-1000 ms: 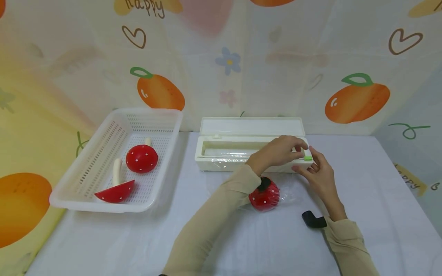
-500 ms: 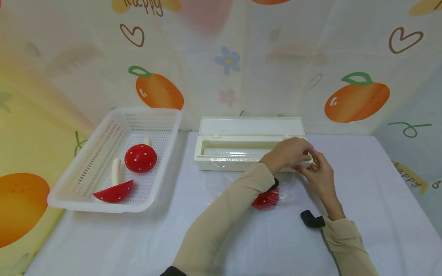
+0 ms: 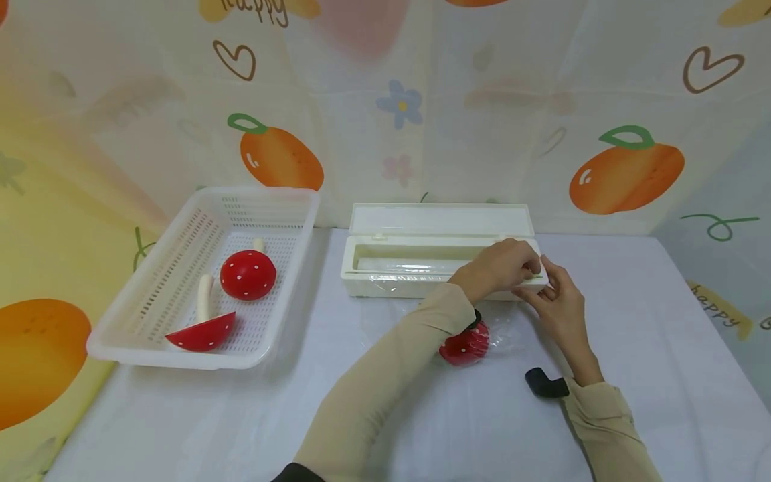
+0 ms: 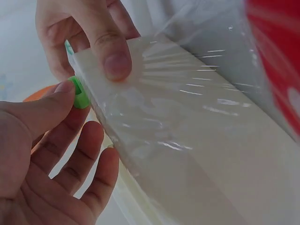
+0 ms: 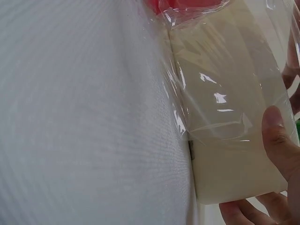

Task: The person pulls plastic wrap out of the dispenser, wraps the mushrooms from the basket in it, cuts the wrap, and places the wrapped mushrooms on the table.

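Observation:
A white cling film dispenser (image 3: 385, 288) stands at the back of the table with its lid raised. My left hand (image 3: 496, 266) reaches across to its right end, where thumb and forefinger pinch the green slide cutter (image 4: 80, 93), seen in the left wrist view. The right hand (image 3: 559, 304) grips the same end, its thumb on the front face and fingers round the side. Clear cling film (image 4: 183, 108) drapes down the front onto the table. A red, white-dotted object (image 3: 465, 347) sits by the film before the dispenser, partly hidden by my left sleeve.
A white perforated basket (image 3: 99, 345) stands on the left. Inside are a red-capped toy mushroom (image 3: 247, 276) and a half-cap one (image 3: 201, 336). A patterned curtain (image 3: 361, 154) hangs right behind the table. A black curved piece (image 3: 545, 384) is by the right sleeve.
My left hand has moved a little right to the dispenser's end, covering the green cutter in the head view. My left sleeve now covers more of the red object. The right hand stays put.

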The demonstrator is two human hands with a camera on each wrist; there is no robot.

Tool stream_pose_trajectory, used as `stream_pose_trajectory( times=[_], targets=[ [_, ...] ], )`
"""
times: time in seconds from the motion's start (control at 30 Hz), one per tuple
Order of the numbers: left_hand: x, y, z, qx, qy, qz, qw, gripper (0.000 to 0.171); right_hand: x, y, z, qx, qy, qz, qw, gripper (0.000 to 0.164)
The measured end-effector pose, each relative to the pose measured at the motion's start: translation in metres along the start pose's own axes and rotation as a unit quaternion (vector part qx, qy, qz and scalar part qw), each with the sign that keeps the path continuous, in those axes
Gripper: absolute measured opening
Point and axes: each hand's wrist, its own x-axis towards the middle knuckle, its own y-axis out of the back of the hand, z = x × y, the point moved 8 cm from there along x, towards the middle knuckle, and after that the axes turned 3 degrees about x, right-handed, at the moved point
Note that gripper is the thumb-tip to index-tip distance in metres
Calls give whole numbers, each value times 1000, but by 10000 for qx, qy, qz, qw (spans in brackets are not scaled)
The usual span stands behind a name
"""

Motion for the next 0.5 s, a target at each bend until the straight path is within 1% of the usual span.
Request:
stream_pose_trajectory(
  times=[0.07, 0.13, 0.33, 0.5],
  targets=[
    [-2, 1, -3, -74, 3, -43, 10000, 22, 0, -1, 0, 126, -4, -2, 9999, 76],
    [-4, 2, -7, -154, -17, -74, 9999, 21, 0, -2, 0, 109, 25, -4, 9999, 76],
    [-16, 8, -24, -433, 46, -139, 9990, 17, 1, -2, -2, -243, 64, 6, 9997, 75],
    [-25, 10, -36, -477, 21, -178, 9987, 17, 0, 0, -1, -401, 34, -4, 9992, 76]
  ],
)
